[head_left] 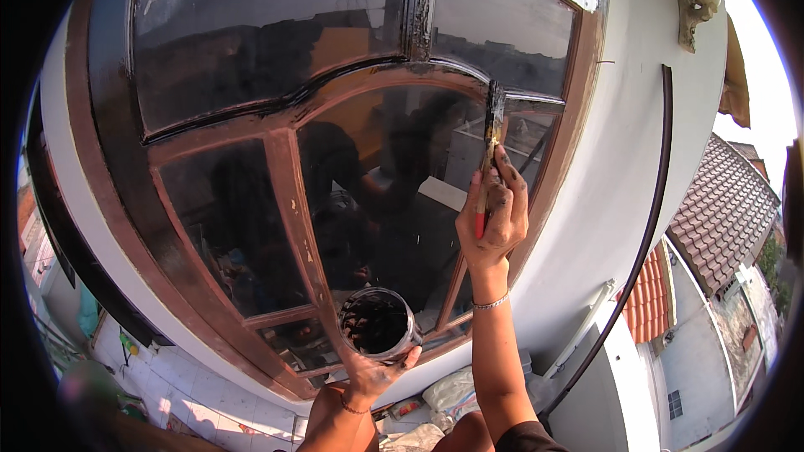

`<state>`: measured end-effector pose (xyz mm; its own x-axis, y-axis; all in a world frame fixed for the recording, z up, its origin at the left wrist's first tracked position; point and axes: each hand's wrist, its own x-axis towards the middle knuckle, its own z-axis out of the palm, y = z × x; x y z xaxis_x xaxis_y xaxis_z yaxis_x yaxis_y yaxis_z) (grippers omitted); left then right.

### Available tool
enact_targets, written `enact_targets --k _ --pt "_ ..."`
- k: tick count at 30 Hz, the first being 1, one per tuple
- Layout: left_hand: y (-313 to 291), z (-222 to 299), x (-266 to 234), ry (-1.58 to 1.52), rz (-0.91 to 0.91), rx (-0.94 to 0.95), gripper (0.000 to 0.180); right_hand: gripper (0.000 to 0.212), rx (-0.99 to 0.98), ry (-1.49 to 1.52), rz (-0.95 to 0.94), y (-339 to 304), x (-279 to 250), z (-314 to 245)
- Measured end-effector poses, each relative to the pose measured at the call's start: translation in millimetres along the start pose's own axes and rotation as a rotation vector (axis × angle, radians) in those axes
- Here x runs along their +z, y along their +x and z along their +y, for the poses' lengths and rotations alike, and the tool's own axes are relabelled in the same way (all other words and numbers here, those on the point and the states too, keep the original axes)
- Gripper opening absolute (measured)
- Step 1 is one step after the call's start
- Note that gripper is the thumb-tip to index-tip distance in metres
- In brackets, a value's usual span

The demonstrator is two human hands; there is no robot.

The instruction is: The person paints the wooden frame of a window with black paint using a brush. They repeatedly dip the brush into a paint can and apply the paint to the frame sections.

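Observation:
My right hand [496,216] is closed round a paintbrush [492,138] with a red handle end and dark, paint-coated bristles. The bristle tip points up and meets the frame, near where the curved bar joins the right upright. Low in the middle, my left hand [375,375] grips a round tub of dark paint [377,324] from below. Both hands carry dark smears. In front of me stands a wooden window frame [285,201] with glass panes. Its upper bars are glossy black, while the lower ones are bare reddish brown.
A white wall [620,159] runs along the right, with a wall lamp [697,4] and a dark hose or cable [657,209]. Below lie plastic bags [456,389] and a tiled floor [197,385]. Tiled roofs [722,213] show beyond.

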<state>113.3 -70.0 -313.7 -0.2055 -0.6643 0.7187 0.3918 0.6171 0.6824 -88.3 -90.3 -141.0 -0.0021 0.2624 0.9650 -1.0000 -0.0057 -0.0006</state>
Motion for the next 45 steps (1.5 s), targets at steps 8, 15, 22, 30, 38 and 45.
enact_targets --k 8,15,22,30,38,45 --pt "1 -6 -9 -0.030 -0.031 -0.065 0.089 0.016 -0.053 0.037 -0.074 5 -10 -4" --pt "-3 -18 -10 0.092 -0.015 0.049 0.085 0.018 -0.042 0.078 -0.149 11 -12 -3" --pt "-4 -16 -4 0.063 -0.039 -0.002 0.084 0.019 0.030 0.068 -0.157 22 -15 3" --pt "-11 -27 -8 0.056 -0.053 -0.034 0.100 0.009 0.526 0.760 0.200 24 -31 0" --pt "-5 -18 -7 0.034 -0.057 -0.026 0.092 0.016 0.474 0.638 0.302 11 6 -1" --pt "-5 -13 -14 0.033 -0.074 -0.075 0.095 0.033 0.178 -0.068 0.173 8 11 -4"
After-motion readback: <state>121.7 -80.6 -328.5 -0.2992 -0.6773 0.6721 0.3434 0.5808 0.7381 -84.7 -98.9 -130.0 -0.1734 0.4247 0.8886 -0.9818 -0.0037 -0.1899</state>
